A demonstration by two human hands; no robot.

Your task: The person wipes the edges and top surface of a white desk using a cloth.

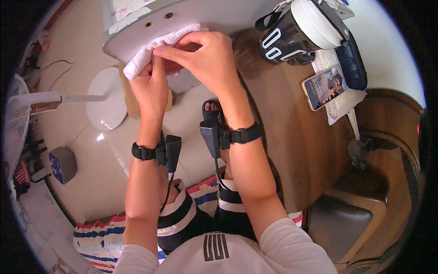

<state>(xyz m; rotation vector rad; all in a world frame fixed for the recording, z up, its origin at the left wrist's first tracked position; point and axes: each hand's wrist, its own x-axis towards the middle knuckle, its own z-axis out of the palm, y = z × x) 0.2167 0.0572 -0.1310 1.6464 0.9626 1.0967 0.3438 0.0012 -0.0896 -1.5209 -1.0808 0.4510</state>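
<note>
A white terry cloth [147, 56], folded or rolled into a long strip, is stretched between my two hands. My left hand [150, 84] grips its lower left part, the thumb pointing up against the fabric. Over the upper right part, my right hand [208, 56] pinches the cloth with thumb and forefinger, the two thumbs close together. Beyond the cloth stands a grey panel [191, 13] with two small holes; how the cloth lies against it cannot be told. My hands hide the cloth's underside.
On the right, a wooden table [284, 137] holds a black cup with a white lid [291, 37], a smartphone [325, 87] with a lit screen, and papers [345, 102]. A chair [338, 219] stands lower right. At left are a fan base [106, 99], a cardboard box [133, 106] and a stool [63, 164].
</note>
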